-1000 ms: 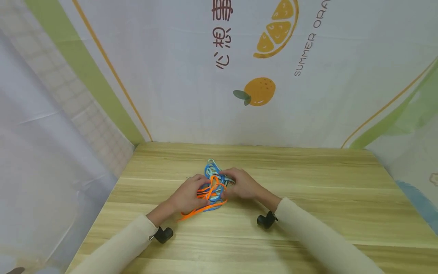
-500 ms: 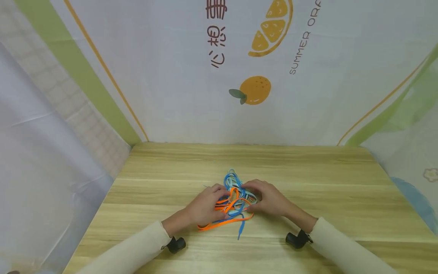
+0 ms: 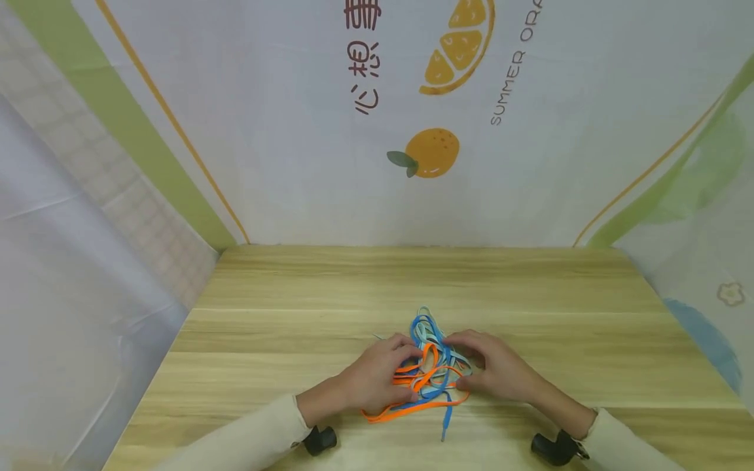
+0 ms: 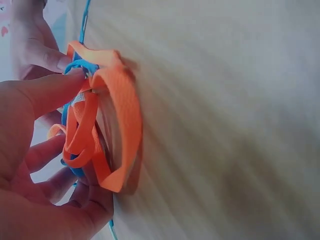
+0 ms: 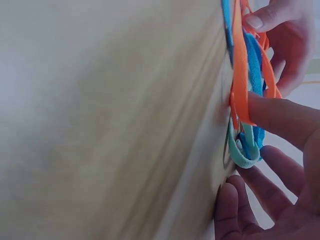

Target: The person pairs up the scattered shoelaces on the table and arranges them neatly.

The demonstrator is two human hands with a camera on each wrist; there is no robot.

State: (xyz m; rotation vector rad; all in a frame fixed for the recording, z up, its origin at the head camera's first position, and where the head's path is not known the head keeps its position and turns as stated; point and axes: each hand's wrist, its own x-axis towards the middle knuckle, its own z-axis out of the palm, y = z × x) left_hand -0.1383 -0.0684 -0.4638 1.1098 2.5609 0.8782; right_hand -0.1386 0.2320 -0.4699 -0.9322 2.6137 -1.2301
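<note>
A tangled heap of flat shoelaces lies on the wooden table, mixing an orange lace (image 3: 406, 409), a blue lace (image 3: 448, 417) and a pale mint lace (image 3: 425, 332). My left hand (image 3: 377, 376) grips the heap's left side, thumb and fingers curled round the strands. On the opposite side, my right hand (image 3: 501, 369) holds the laces between bent fingers and thumb. The left wrist view shows a wide orange loop (image 4: 127, 117) hanging out past the left thumb. In the right wrist view a mint loop (image 5: 243, 159) sits between the right thumb and fingers. Strands under the palms are hidden.
The wood-grain table (image 3: 283, 281) spreads out on both sides of the heap. Behind it hangs a white curtain (image 3: 318, 183) printed with oranges and lettering. A small black wrist camera (image 3: 321, 441) sits under the left wrist, another camera (image 3: 554, 449) under the right.
Both hands have shifted right and nearer to me, carrying the shoelace heap along between them. One blue end has swung out toward the front. The head view has turned slightly.
</note>
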